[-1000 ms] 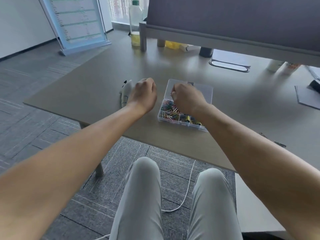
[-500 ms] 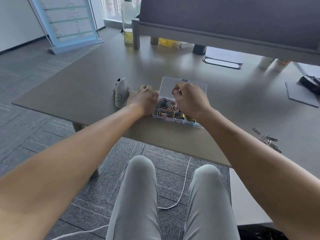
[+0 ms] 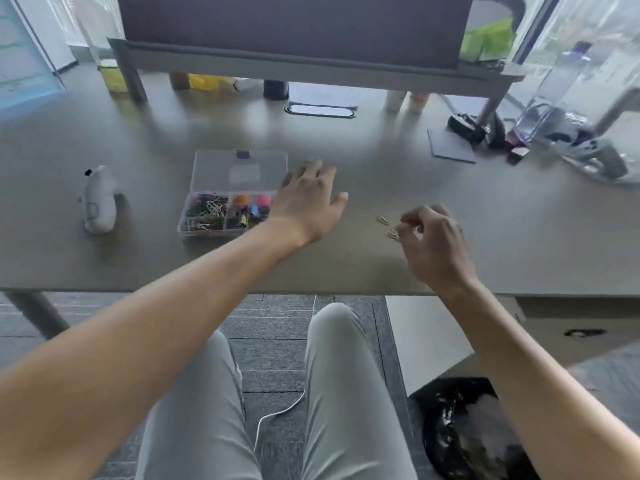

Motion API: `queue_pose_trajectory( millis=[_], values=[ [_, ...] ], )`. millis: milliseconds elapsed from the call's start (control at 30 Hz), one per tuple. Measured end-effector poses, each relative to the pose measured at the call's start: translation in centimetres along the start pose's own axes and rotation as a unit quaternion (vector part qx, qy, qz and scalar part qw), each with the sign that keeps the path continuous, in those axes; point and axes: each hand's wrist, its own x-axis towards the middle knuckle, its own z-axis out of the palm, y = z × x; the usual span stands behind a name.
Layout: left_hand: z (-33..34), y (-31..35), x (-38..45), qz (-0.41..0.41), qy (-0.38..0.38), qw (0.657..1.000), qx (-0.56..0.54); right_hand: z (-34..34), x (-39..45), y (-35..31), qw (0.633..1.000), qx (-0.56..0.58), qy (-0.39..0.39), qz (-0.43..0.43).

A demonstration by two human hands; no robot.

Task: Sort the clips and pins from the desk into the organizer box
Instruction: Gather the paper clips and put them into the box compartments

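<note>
R hand (image 3: 433, 237) curls over loose clips (image 3: 388, 226) right of box (image 3: 239, 168), prob to pinch one; grip unclear. L hand (image 3: 308, 202) flat, fingers apart, beside box, steadying it.

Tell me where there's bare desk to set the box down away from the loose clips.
Bare desk lies between the organizer box and the white toy, and in front of the box toward the desk edge. Crowded: the loose clips by the right hand, and the far right corner's clutter.
</note>
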Motion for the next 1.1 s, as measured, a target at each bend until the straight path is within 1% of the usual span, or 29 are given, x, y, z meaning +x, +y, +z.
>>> queue_pose_trajectory(
  millis=[67, 133, 233, 300, 367, 433, 533, 667, 733, 833, 967, 1100],
  values=[
    [1.8, 2.7, 0.1, 0.025, -0.035, 0.999, -0.006, -1.3, -1.3, 2.7, 0.999, -0.018, -0.022, 0.028],
    [3.2, 4.6, 0.1, 0.033, -0.075, 0.997, -0.018, -2.2, -2.1, 4.6, 0.998, -0.022, -0.049, 0.042],
    [4.4, 5.8, 0.1, 0.018, -0.101, 0.995, -0.019, -3.1, -2.3, 6.0, 0.997, -0.019, -0.071, 0.026],
    [4.7, 6.2, 0.0, 0.008, -0.092, 0.996, -0.013, -3.3, -1.8, 6.3, 0.996, -0.032, -0.081, 0.014],
    [4.9, 6.3, 0.0, -0.001, -0.086, 0.996, -0.017, -3.1, -0.7, 6.4, 0.993, -0.046, -0.108, -0.001],
    [5.4, 6.2, 0.0, -0.011, -0.081, 0.996, -0.039, -2.9, 0.4, 6.3, 0.992, -0.030, -0.124, -0.020],
    [6.2, 6.0, -0.2, -0.032, -0.053, 0.995, -0.083, -2.4, 1.8, 6.2, 0.991, 0.005, -0.121, -0.053],
    [7.0, 6.4, -1.1, -0.054, 0.004, 0.993, -0.108, -1.3, 2.8, 6.1, 0.991, 0.023, -0.109, -0.078],
    [7.3, 6.5, -1.3, -0.061, 0.021, 0.991, -0.117, -1.4, 3.1, 6.6, 0.989, 0.048, -0.106, -0.088],
    [7.6, 6.6, -1.2, -0.070, 0.014, 0.991, -0.117, -2.0, 3.6, 8.1, 0.985, 0.059, -0.117, -0.110],
    [7.6, 6.4, -0.6, -0.053, 0.005, 0.991, -0.122, -2.0, 4.5, 8.9, 0.978, 0.070, -0.149, -0.129],
    [7.6, 6.3, -0.3, -0.033, 0.007, 0.987, -0.155, -1.3, 5.0, 8.8, 0.972, 0.112, -0.137, -0.156]
  ],
)
